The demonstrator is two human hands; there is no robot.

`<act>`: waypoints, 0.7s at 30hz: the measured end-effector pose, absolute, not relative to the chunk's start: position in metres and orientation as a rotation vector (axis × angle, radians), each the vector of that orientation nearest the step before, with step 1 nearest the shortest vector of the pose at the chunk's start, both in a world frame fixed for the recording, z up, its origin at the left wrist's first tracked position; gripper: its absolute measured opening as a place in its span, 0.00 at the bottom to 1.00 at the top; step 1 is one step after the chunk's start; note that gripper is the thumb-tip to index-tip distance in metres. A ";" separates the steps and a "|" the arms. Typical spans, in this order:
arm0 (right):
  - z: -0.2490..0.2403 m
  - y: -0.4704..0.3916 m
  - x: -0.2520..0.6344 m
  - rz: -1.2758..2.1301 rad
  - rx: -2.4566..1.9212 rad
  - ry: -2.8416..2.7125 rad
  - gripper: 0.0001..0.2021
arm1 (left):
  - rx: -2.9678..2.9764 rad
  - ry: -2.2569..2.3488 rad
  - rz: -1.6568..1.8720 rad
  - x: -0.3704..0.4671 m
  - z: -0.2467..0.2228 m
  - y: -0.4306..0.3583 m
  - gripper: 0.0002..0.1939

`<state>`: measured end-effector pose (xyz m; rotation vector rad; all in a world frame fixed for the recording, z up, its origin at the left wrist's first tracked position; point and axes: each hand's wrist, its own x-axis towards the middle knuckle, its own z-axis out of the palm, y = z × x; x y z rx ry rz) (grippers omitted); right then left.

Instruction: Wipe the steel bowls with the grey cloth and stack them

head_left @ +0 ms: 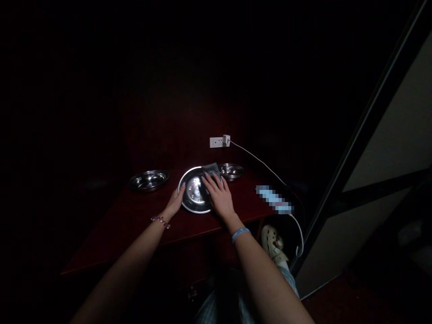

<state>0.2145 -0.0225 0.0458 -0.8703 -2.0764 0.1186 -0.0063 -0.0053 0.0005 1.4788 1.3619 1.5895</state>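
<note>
A round steel plate [193, 193] lies on the dark red table [135, 220] in front of me. My left hand [175, 203] rests against the plate's left rim and steadies it. My right hand [219, 194] lies flat on the plate's right side, its fingers pressing a grey cloth [212, 169] at the far rim. A beaded bracelet circles my left wrist and a blue band my right.
A steel bowl [149, 179] sits to the left and another steel bowl [231, 171] to the right behind the plate. A wall socket [218, 141] holds a white charger; its cable [266, 167] runs to a blurred object [274, 200] on the table's right. The room is very dark.
</note>
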 end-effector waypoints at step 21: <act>0.031 -0.012 0.203 0.326 -0.941 -1.879 0.09 | 1.440 1.375 1.629 -0.008 -0.002 -0.001 0.35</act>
